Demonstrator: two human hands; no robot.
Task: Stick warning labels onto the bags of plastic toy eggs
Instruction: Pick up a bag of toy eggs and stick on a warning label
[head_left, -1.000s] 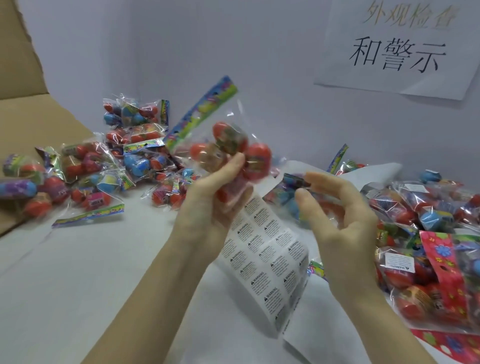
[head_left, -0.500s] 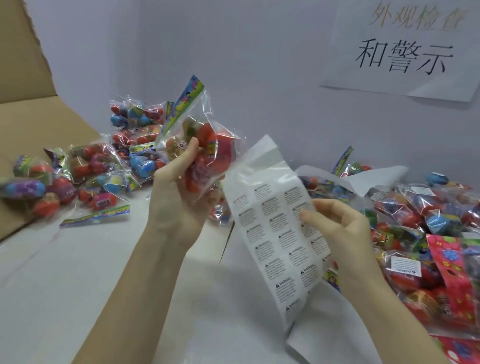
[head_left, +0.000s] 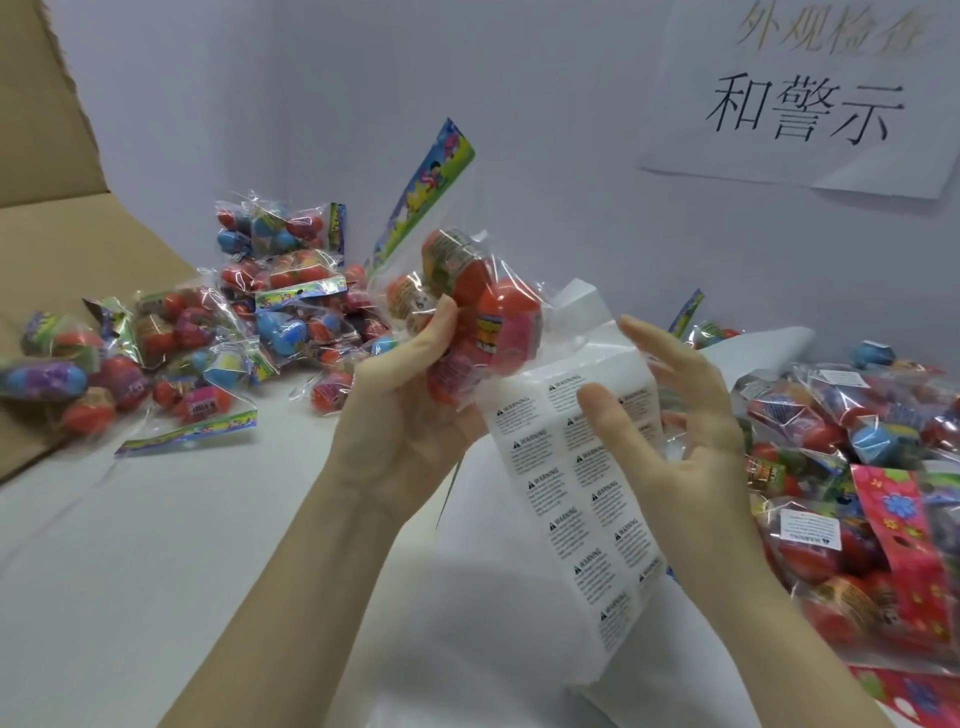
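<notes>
My left hand (head_left: 395, 410) grips a clear bag of plastic toy eggs (head_left: 493, 312), mostly red ones, held up at the middle of the view. Its colourful header card (head_left: 431, 182) points up and to the right. Just right of it stands the white sheet of warning labels (head_left: 587, 499), printed with several rows of small labels. My right hand (head_left: 685, 436) holds that sheet, thumb on the printed front and fingers spread behind it. The bag's lower edge touches the sheet's top left corner.
A heap of egg bags (head_left: 249, 322) lies at the back left, partly on a flattened cardboard box (head_left: 47, 234). More bags (head_left: 857, 467), some bearing a white label, are piled at the right. A paper sign (head_left: 805, 109) hangs on the wall. The table top (head_left: 156, 545) is white.
The label sheet went from hanging under my left hand into my right hand, which now holds it upright. My left hand swung the bag left, then back against the sheet.
</notes>
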